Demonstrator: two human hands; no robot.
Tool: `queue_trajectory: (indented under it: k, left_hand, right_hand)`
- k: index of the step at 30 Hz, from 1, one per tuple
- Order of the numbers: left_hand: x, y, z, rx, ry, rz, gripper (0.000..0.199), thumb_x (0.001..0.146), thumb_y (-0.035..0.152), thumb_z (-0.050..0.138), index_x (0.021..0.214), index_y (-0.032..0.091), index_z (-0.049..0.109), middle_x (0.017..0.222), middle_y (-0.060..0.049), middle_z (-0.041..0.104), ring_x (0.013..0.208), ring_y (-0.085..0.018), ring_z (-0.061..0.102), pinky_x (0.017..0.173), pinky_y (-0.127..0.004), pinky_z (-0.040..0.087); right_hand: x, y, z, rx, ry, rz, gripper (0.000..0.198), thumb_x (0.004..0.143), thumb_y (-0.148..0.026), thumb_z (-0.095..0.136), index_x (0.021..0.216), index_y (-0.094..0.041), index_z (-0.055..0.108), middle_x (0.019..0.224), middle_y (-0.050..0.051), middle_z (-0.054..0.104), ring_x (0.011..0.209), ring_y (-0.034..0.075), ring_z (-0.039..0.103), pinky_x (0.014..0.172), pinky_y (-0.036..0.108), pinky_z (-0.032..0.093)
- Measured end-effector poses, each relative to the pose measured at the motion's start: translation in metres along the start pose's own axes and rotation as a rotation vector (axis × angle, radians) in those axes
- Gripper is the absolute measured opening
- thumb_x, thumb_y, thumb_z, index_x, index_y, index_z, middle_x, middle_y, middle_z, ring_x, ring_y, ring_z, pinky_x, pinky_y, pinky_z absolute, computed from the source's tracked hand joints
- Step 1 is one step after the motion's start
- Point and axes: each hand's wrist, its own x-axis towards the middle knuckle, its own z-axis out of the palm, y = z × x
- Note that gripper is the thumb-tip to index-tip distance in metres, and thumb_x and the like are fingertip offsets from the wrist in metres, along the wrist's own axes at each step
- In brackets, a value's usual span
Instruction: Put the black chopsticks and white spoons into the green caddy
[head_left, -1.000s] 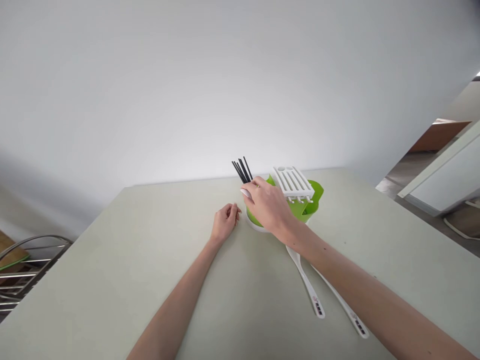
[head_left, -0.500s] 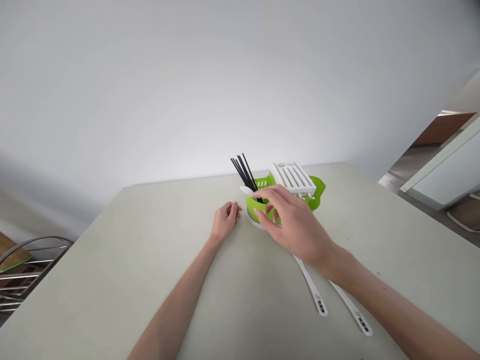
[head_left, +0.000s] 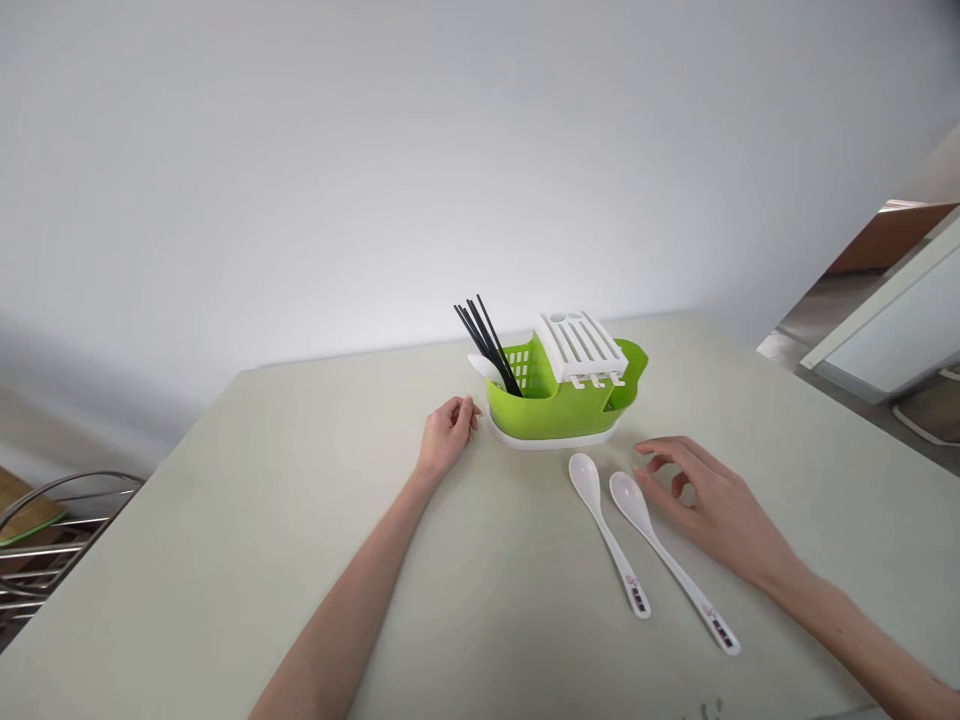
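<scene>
My left hand [head_left: 448, 432] rests on the table, its fingers curled closed, just left of a green utensil holder [head_left: 551, 420] with a white base. Several black chopsticks [head_left: 480, 338] lean out of the holder's left compartment, beside a white spoon [head_left: 486, 369] whose bowl end sticks out over the rim. Two white spoons lie on the table in front: the left spoon [head_left: 609, 540] and the right spoon [head_left: 679, 572], with dark marks on their handle ends. To the right of these, my right hand [head_left: 709, 505] hovers with thumb and fingers apart, holding nothing, close to the right spoon's bowl.
On top of the holder sits a white slotted rack [head_left: 581, 345] with small hooks in front. The pale table [head_left: 300, 560] meets a plain wall [head_left: 337, 180] behind. A metal-framed chair [head_left: 60, 545] stands off the table's left side.
My right hand has moved from in front of the holder back and right, beside the right spoon, uncovering the holder and both spoon bowls. My left hand has stayed in place.
</scene>
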Motion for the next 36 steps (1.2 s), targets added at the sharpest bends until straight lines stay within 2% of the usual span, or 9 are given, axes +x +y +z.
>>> queue_trajectory:
  k: [2,4,8,11,15,19,24,29,36]
  left_hand:
    - [0.000,0.001,0.000,0.007,-0.002,-0.004,0.048,0.101,0.060,0.046,0.080,0.021,0.066,0.067,-0.001,0.066,0.055,-0.016,0.056,0.060,-0.029,0.046]
    - [0.000,0.001,0.000,0.010,-0.005,-0.005,0.048,0.101,0.060,0.046,0.080,0.022,0.065,0.066,-0.001,0.065,0.056,-0.016,0.056,0.060,-0.029,0.046]
    - [0.000,0.001,0.000,0.009,-0.012,-0.011,0.048,0.100,0.062,0.045,0.080,0.022,0.065,0.067,-0.001,0.065,0.056,-0.016,0.055,0.060,-0.029,0.045]
    - [0.000,0.001,0.000,0.008,-0.017,-0.015,0.048,0.100,0.062,0.045,0.080,0.022,0.064,0.067,-0.001,0.065,0.057,-0.017,0.056,0.061,-0.029,0.045]
    - [0.000,0.004,0.000,0.018,-0.018,-0.022,0.047,0.100,0.061,0.045,0.081,0.022,0.064,0.067,-0.001,0.065,0.057,-0.016,0.054,0.061,-0.029,0.044]
    - [0.000,0.006,-0.001,0.032,-0.021,-0.028,0.048,0.100,0.061,0.045,0.080,0.021,0.063,0.066,-0.001,0.064,0.057,-0.016,0.055,0.062,-0.029,0.045]
    - [0.000,0.008,0.000,0.029,-0.027,-0.038,0.047,0.100,0.059,0.046,0.082,0.021,0.064,0.066,0.000,0.064,0.056,-0.015,0.054,0.061,-0.028,0.044]
    - [0.000,0.009,-0.001,0.036,-0.026,-0.043,0.045,0.101,0.058,0.046,0.081,0.021,0.064,0.066,0.000,0.063,0.055,-0.015,0.054,0.061,-0.029,0.044]
    - [0.001,0.007,0.000,0.043,-0.029,-0.040,0.045,0.101,0.057,0.046,0.082,0.021,0.064,0.066,0.000,0.063,0.056,-0.015,0.054,0.062,-0.029,0.044]
  right_hand:
    - [-0.001,0.011,0.006,0.094,-0.032,0.035,0.037,0.098,-0.059,0.055,0.116,-0.029,0.065,0.124,0.009,0.069,0.089,0.024,0.070,0.070,0.037,0.057]
    - [-0.001,0.017,0.011,0.165,-0.036,0.077,0.041,0.097,-0.062,0.055,0.115,-0.027,0.067,0.119,0.009,0.071,0.091,0.024,0.069,0.071,0.037,0.057]
    - [0.000,0.017,0.017,0.216,-0.027,0.124,0.047,0.096,-0.067,0.054,0.110,-0.026,0.071,0.105,0.008,0.074,0.075,0.022,0.064,0.068,0.037,0.054]
    - [0.001,0.015,0.017,0.203,-0.067,0.087,0.046,0.098,-0.067,0.053,0.105,-0.027,0.072,0.099,0.007,0.074,0.071,0.020,0.059,0.066,0.036,0.051]
    - [-0.001,0.017,0.017,0.209,-0.135,0.032,0.041,0.100,-0.064,0.052,0.102,-0.027,0.071,0.111,0.007,0.073,0.076,0.020,0.059,0.066,0.035,0.049]
    - [-0.002,0.020,0.020,0.221,-0.140,0.026,0.041,0.100,-0.064,0.053,0.100,-0.027,0.072,0.120,0.008,0.071,0.082,0.021,0.062,0.065,0.034,0.048]
    - [-0.001,0.022,0.024,0.221,-0.124,0.008,0.042,0.099,-0.065,0.054,0.097,-0.027,0.073,0.121,0.009,0.070,0.086,0.022,0.064,0.064,0.033,0.049]
    - [-0.002,0.023,0.024,0.206,-0.101,-0.001,0.042,0.099,-0.065,0.054,0.092,-0.027,0.072,0.115,0.008,0.071,0.078,0.021,0.063,0.058,0.032,0.047]
    - [-0.003,0.020,0.022,0.224,-0.073,0.000,0.041,0.101,-0.062,0.053,0.089,-0.026,0.069,0.094,0.005,0.070,0.073,0.019,0.056,0.062,0.031,0.044]
